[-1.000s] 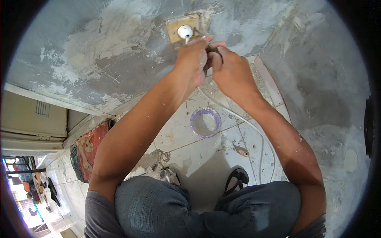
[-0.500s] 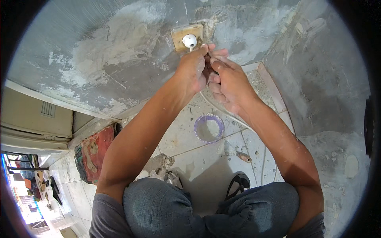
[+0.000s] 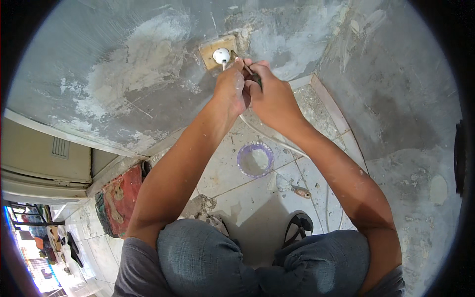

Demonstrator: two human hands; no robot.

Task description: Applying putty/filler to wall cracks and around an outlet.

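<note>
A round white electrical fitting point(image 3: 221, 55) sits on a square wooden block point(image 3: 208, 51) on the wall. A white cable point(image 3: 269, 137) leaves its underside, runs behind my left hand and shows again lower down. My right hand point(image 3: 272, 96) is closed around what looks like a screwdriver point(image 3: 249, 69), its thin shaft slanting up toward the block and a bit of dark green handle showing in the palm. Just below the fitting, my left hand point(image 3: 230, 88) pinches with thumb and fingers beside the shaft and cable. What lies between those fingertips is hidden.
On the tiled floor below stands a purple-rimmed tub point(image 3: 255, 159) with pale paste inside. A putty knife point(image 3: 300, 192) lies right of it. Rubble point(image 3: 200, 205) and a red cloth-like bundle point(image 3: 121, 200) lie to the left. Grey plastered walls point(image 3: 396, 99) meet at a corner.
My right hand has turned palm down and its fingers have closed round the screwdriver; they were looser before. My left hand keeps its pinch. The view has shifted slightly.
</note>
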